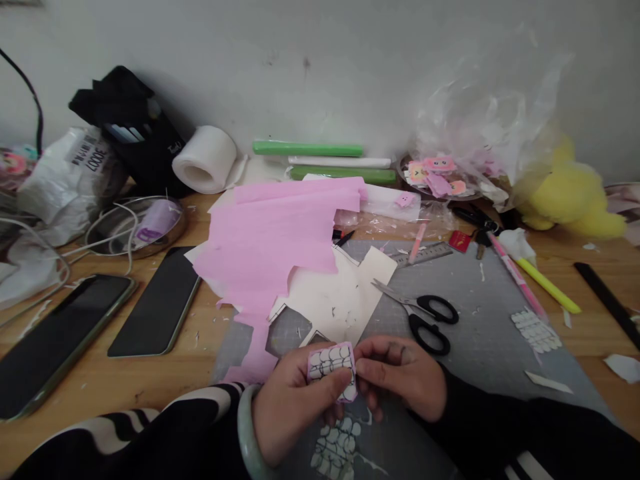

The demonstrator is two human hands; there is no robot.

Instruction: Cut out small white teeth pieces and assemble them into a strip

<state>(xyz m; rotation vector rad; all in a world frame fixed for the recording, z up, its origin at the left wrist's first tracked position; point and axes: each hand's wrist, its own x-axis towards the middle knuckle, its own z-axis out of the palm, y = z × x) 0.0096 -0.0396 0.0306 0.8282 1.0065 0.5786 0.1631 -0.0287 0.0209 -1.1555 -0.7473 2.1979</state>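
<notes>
Pink paper (270, 233) lies at the left in a large ragged sheet, thin and probably easy to crease or tear. Just in front of it, the left hand (290, 408) is clamped on a small patterned piece (330, 358), thumb across its face and the fingers behind. The piece sits above the grey mat (475, 320), upright enough to show its black-lined scallops and pink border. It looks light and fairly stiff, like card; its rim seems the delicate part, likely to bend or fray under a hard pinch. The broad middle, where the thumb presses, should be the safest place to hold it; the edges suit only a light fingertip touch. At its right edge the right hand (403, 373) has thumb and forefinger together on the rim, though how firmly cannot be told. Farther right, black-handled scissors (431, 316) rest on the mat, apart from both hands.
</notes>
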